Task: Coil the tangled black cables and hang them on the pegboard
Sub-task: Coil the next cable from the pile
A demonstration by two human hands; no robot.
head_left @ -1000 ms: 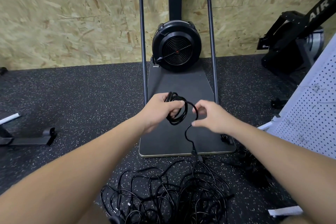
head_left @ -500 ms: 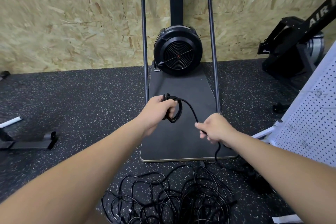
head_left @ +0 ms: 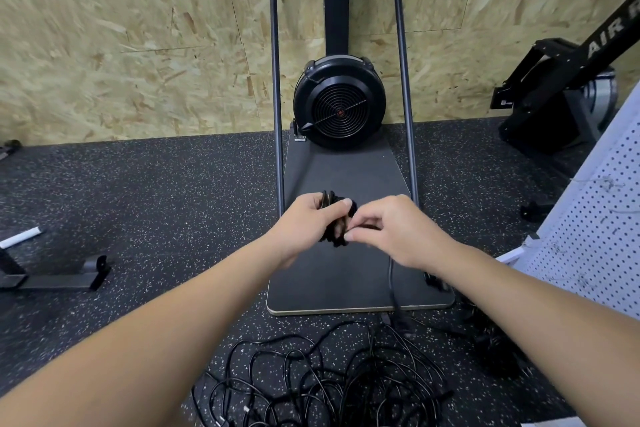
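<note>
Black cable coil (head_left: 335, 218) sits clamped in the curled left hand (head_left: 306, 224), while the right hand (head_left: 384, 229) pinches the loose strand just beside those fingers; each wrap should land snug, drawing slack from the tangled cables (head_left: 322, 378) below.

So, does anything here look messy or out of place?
Yes. A tangled pile of black cables lies loose on the floor, uncoiled. Only one small coil is gathered, in the left hand. Nothing looks damaged.
</note>
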